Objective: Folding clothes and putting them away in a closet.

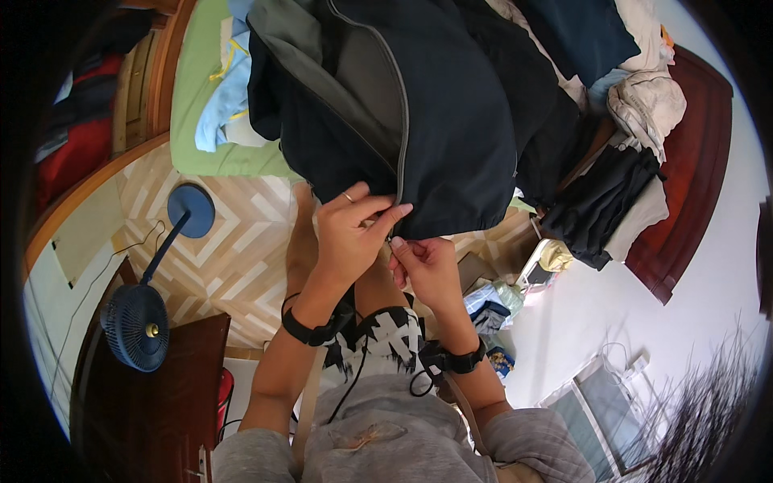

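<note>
A dark navy zip-front jacket (456,133) lies before me over the near edge of a bed, its grey lining (368,78) showing between the parted zipper sides. My left hand (353,232) pinches the lower front edge by the bottom of the zipper (400,139), thumb and fingers together on the cloth. Just below and to the right, my right hand (426,268) holds the zipper's lower end between thumb and forefinger. The two hands are close together at the hem. Fingers hide most of the small zipper parts.
Light blue clothing (220,99) with yellow trim lies on the green bedsheet (199,133) at left. Black trousers (604,199) and other garments drape over the dark red headboard (694,181) at right. A blue standing fan (136,326) is on the left, above patterned flooring (241,241).
</note>
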### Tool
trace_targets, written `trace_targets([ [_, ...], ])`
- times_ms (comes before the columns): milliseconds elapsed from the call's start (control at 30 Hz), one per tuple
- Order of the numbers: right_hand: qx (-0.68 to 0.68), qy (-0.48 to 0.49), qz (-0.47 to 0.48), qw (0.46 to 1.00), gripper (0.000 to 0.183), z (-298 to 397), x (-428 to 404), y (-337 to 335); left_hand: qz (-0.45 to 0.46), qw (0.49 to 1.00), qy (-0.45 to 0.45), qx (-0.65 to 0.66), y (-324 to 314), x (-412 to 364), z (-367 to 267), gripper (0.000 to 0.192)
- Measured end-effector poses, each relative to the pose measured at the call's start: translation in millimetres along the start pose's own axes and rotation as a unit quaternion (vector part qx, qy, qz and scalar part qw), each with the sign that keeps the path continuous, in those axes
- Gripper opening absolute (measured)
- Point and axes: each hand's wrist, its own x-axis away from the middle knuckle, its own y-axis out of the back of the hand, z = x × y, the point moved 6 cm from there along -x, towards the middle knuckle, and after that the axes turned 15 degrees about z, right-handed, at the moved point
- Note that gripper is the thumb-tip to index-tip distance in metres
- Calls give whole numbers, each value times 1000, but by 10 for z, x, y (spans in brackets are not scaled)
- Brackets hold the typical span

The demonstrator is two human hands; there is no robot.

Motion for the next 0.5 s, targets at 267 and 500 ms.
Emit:
trace_targets([
  [267, -103, 23, 32, 994, 24, -160, 74, -6, -12, 996, 67, 64, 23, 100, 40, 14],
  [500, -88, -51, 148, 984, 28, -44, 175, -206, 16, 978, 140, 153, 66, 343, 418, 20],
])
